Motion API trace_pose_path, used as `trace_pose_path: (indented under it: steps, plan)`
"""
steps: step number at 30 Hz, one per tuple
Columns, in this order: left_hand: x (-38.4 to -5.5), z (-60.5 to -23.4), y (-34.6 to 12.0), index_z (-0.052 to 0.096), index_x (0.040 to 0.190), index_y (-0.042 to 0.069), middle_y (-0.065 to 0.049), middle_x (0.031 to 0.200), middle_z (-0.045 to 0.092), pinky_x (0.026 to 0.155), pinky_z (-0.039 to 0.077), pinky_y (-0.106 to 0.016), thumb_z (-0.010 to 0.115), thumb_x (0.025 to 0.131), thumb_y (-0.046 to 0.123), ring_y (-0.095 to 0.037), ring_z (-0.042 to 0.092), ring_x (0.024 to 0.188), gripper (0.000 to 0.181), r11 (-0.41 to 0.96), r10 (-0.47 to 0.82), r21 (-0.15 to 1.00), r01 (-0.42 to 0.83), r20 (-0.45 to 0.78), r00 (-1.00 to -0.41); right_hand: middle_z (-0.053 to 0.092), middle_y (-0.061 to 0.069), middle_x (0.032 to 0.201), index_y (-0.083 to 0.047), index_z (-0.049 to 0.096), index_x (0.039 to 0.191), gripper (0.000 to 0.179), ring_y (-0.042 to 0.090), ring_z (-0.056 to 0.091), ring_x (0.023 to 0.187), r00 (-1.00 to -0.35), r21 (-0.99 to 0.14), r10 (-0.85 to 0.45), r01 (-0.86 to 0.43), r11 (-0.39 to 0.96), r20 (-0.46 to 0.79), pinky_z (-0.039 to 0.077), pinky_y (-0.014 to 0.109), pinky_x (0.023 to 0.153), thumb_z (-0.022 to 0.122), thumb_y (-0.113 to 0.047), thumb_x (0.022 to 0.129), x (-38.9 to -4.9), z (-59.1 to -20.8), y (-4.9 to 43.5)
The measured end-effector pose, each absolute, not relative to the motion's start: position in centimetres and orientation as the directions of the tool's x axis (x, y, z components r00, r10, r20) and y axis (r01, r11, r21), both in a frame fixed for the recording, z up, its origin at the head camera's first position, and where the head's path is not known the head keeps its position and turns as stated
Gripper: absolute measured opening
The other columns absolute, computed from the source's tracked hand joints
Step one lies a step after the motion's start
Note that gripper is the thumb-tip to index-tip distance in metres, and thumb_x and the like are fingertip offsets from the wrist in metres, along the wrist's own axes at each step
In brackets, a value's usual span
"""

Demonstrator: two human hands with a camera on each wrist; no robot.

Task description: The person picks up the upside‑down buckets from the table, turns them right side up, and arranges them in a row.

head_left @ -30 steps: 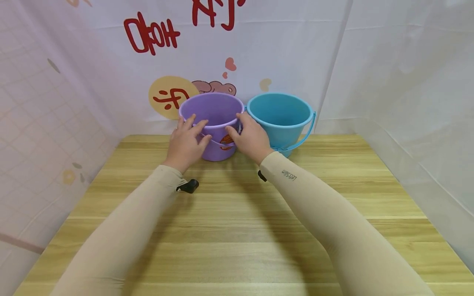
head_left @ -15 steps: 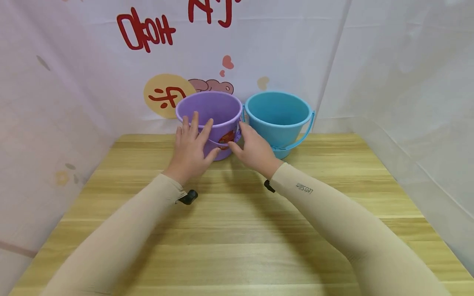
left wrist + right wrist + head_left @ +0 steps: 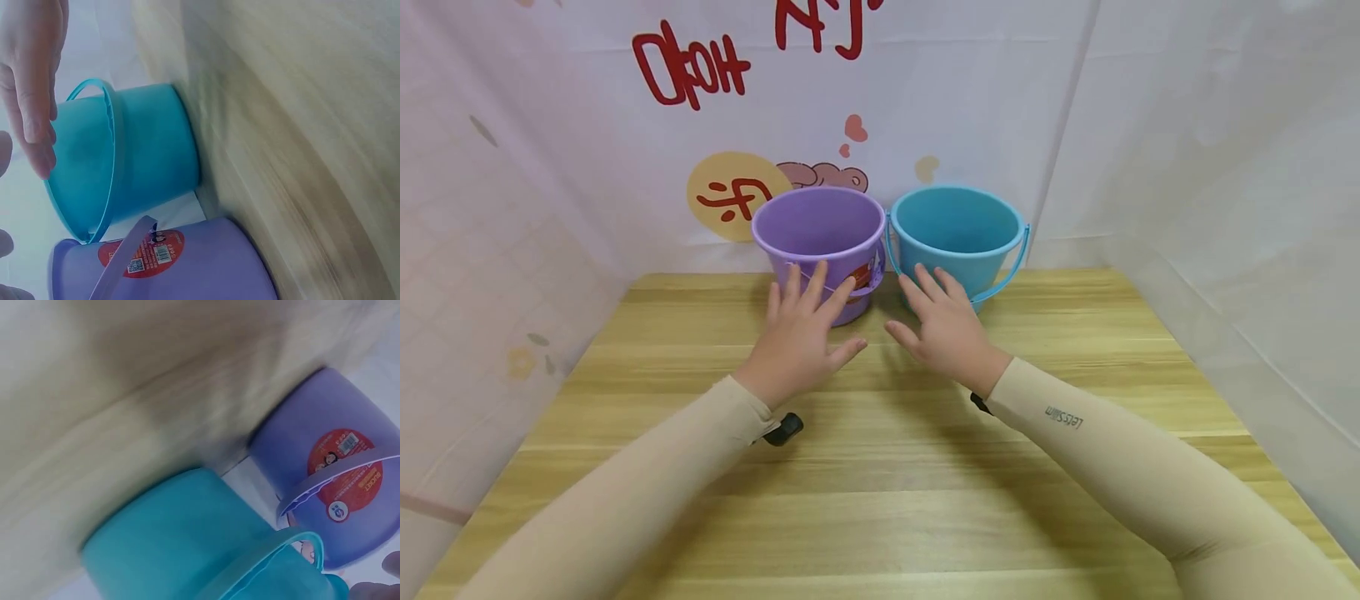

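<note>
A purple bucket (image 3: 850,242) and a light blue bucket (image 3: 962,258) stand upright side by side at the back of the wooden table. Both handles hang down at the front. In front of the purple bucket is my left hand (image 3: 797,342), its fingers spread and straight, holding nothing. My right hand (image 3: 951,329) hovers before the blue bucket with fingers extended, also holding nothing. A red label (image 3: 345,469) shows on the purple bucket in the right wrist view. The left wrist view has the right hand (image 3: 31,81) in front of the blue bucket (image 3: 150,144).
The table (image 3: 850,500) is wood-grained and runs back to a white printed curtain (image 3: 985,100) right behind the buckets. Pale curtains also hang along the left and right sides. Black wrist camera mounts (image 3: 784,429) stick out under the sleeves.
Both hands have drawn back from the purple bucket toward the person. The right hand has shifted right, to in front of the blue bucket. Both buckets stay in place as the head view shifts slightly.
</note>
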State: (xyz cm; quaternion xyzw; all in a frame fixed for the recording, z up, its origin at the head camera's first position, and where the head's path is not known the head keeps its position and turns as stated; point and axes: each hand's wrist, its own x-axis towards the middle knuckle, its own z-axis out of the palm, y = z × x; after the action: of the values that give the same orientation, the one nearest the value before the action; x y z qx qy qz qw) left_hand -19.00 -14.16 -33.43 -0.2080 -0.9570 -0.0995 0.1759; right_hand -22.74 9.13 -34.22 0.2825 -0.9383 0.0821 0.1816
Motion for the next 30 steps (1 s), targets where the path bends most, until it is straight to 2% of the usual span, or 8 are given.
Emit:
trace_pose_path:
  steps: [3,10,18,30]
  plan:
    - [-18.7,-33.7,-14.2,0.018,0.148,0.032,-0.014,0.156,0.007,0.104,0.007,-0.07,0.044,0.081,0.071,-0.049,0.0,0.138,0.082,0.901,0.364,0.11,0.42,0.338,-0.868,0.032,0.02,0.147,-0.008,0.035,0.143,0.076,0.042,0.025,0.136,-0.773,-0.037,-0.509,-0.562,0.826,0.38,0.018,0.051,0.112,0.045,-0.06,0.089,-22.6,-34.6,9.9]
    - [-18.1,-34.2,-14.4,0.011,0.148,0.036,-0.014,0.156,0.004,0.102,0.004,-0.072,0.025,0.073,0.085,-0.049,-0.003,0.138,0.091,0.926,0.336,0.111,0.362,0.198,-0.921,0.029,0.02,0.149,-0.009,0.033,0.144,0.081,0.043,0.023,0.136,-0.784,-0.007,-0.521,-0.555,0.832,0.338,0.019,0.053,0.111,0.042,-0.066,0.086,-22.0,-35.2,11.3]
    - [-17.7,-34.3,-14.6,0.012,0.148,0.037,-0.015,0.156,0.0,0.101,0.001,-0.073,0.026,0.07,0.087,-0.05,-0.008,0.136,0.094,0.938,0.307,0.13,0.323,0.125,-0.943,0.02,0.017,0.153,-0.014,0.028,0.146,0.09,0.044,0.014,0.138,-0.835,-0.042,-0.478,-0.507,0.861,0.274,0.014,0.057,0.11,0.036,-0.075,0.081,-21.2,-35.2,12.4]
    - [-17.6,-34.4,-14.7,0.007,0.148,0.036,-0.015,0.156,-0.002,0.101,-0.006,-0.072,0.022,0.065,0.091,-0.05,-0.011,0.136,0.1,0.952,0.267,0.129,0.278,0.099,-0.959,0.006,0.013,0.156,-0.02,0.016,0.15,0.094,0.044,-0.004,0.14,-0.88,-0.054,-0.437,-0.454,0.89,0.188,0.005,0.062,0.109,0.03,-0.08,0.079,-20.4,-35.0,12.9]
